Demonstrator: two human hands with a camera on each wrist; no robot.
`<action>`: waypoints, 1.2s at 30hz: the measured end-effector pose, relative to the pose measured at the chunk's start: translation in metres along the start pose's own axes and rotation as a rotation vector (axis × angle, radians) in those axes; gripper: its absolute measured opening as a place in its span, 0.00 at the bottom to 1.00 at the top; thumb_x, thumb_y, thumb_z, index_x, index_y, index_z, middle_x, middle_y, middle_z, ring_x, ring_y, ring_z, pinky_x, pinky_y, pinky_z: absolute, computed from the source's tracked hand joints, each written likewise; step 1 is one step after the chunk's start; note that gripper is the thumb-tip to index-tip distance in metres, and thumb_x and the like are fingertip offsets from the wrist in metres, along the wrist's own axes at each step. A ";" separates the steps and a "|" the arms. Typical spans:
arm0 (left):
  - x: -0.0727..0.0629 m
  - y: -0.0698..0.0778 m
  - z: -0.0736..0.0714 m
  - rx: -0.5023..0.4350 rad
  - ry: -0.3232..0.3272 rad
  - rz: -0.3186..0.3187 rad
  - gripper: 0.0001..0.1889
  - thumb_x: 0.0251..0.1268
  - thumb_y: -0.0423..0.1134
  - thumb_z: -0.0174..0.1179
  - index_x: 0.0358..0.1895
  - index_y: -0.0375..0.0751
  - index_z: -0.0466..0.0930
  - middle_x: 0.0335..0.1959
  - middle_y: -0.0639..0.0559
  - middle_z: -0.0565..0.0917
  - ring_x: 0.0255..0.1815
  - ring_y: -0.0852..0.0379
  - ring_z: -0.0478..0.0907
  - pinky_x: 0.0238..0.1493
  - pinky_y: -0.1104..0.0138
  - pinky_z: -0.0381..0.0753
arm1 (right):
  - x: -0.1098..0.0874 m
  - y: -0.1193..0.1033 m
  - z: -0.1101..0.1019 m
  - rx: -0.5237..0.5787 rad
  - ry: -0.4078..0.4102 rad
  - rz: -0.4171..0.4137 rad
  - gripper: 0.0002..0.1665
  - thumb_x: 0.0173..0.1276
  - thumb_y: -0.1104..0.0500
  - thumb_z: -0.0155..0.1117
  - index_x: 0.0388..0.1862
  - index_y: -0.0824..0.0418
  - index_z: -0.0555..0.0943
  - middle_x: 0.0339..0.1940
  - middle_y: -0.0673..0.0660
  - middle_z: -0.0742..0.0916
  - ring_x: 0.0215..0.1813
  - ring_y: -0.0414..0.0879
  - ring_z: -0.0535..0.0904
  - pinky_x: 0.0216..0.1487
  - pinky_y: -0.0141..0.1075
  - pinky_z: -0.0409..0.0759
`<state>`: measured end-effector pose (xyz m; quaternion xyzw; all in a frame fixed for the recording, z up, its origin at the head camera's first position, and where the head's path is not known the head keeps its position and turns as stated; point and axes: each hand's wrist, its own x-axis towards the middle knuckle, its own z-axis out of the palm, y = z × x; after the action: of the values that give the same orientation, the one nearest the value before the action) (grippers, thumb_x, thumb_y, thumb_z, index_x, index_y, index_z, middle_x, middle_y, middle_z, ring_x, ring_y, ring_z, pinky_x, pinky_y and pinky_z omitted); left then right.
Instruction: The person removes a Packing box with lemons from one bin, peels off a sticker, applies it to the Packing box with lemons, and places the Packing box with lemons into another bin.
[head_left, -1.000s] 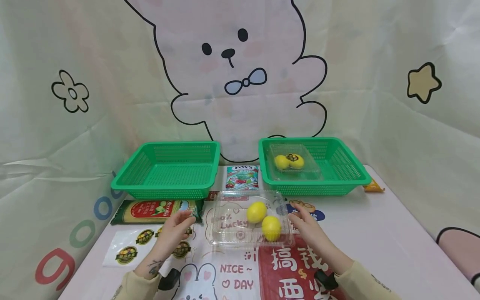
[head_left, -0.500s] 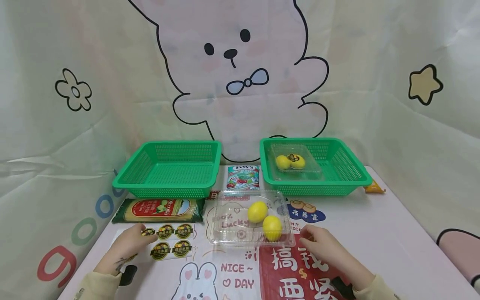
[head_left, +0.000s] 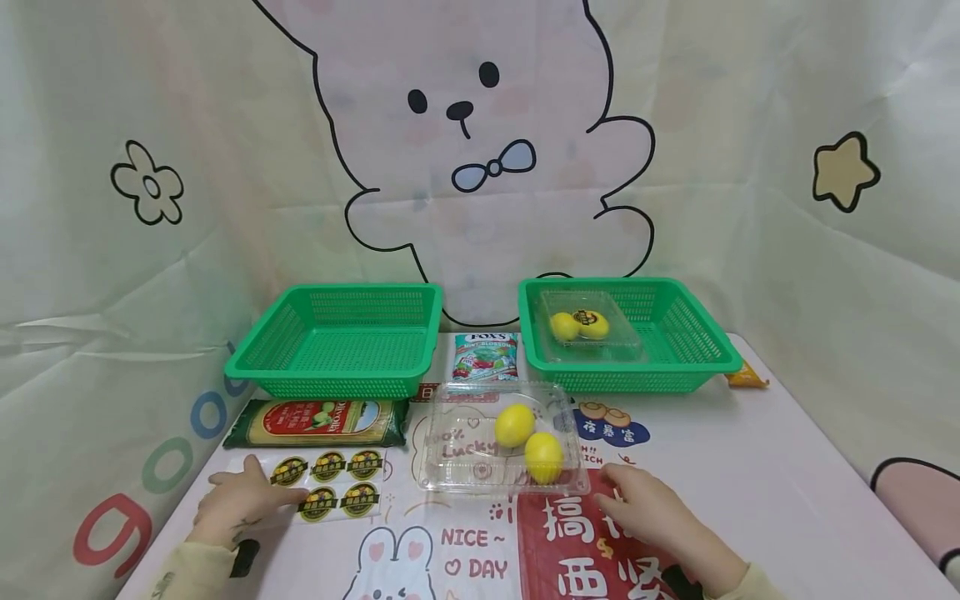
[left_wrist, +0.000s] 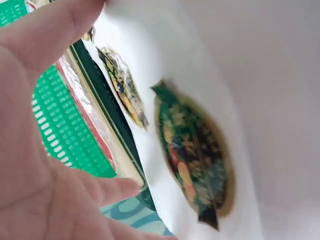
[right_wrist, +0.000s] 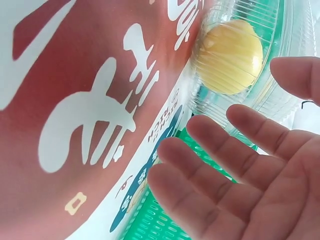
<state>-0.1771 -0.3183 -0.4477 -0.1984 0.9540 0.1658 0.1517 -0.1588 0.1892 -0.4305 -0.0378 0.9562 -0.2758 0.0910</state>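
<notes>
My left hand (head_left: 238,504) is spread low over the left part of a white sheet of round black-and-gold fruit stickers (head_left: 339,487), covering some of it. In the left wrist view its thumb reaches to the sheet, and several stickers (left_wrist: 192,155) show beside the fingers. My right hand (head_left: 648,510) hovers just right of a closed clear plastic clamshell box (head_left: 465,472), fingers loosely extended and holding nothing. Inside the box lie two yellow lemons (head_left: 515,426); one lemon (right_wrist: 230,57) shows through the ribbed wall in the right wrist view.
Two green plastic baskets stand at the back: the left basket (head_left: 352,385) is empty, the right basket (head_left: 675,379) holds another clear box with two lemons (head_left: 564,327), one stickered. A spaghetti pack (head_left: 315,422), a mint candy bag (head_left: 485,357) and an orange packet (head_left: 747,375) lie nearby.
My left hand has moved left and down from beside the box onto the sticker sheet, its fingers spreading. My right hand has drawn back slightly from the box, which stays put.
</notes>
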 end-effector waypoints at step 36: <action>-0.078 0.052 -0.071 -1.546 0.282 0.188 0.08 0.57 0.38 0.63 0.38 0.47 0.75 0.29 0.60 0.82 0.28 0.65 0.82 0.28 0.71 0.83 | -0.001 -0.005 -0.016 0.031 0.130 -0.022 0.16 0.61 0.53 0.63 0.43 0.62 0.80 0.35 0.54 0.84 0.34 0.44 0.77 0.34 0.40 0.80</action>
<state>-0.1466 -0.2745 -0.3430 -0.1853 0.5913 0.7671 -0.1661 -0.1612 0.1937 -0.4147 -0.0291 0.9552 -0.2935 0.0261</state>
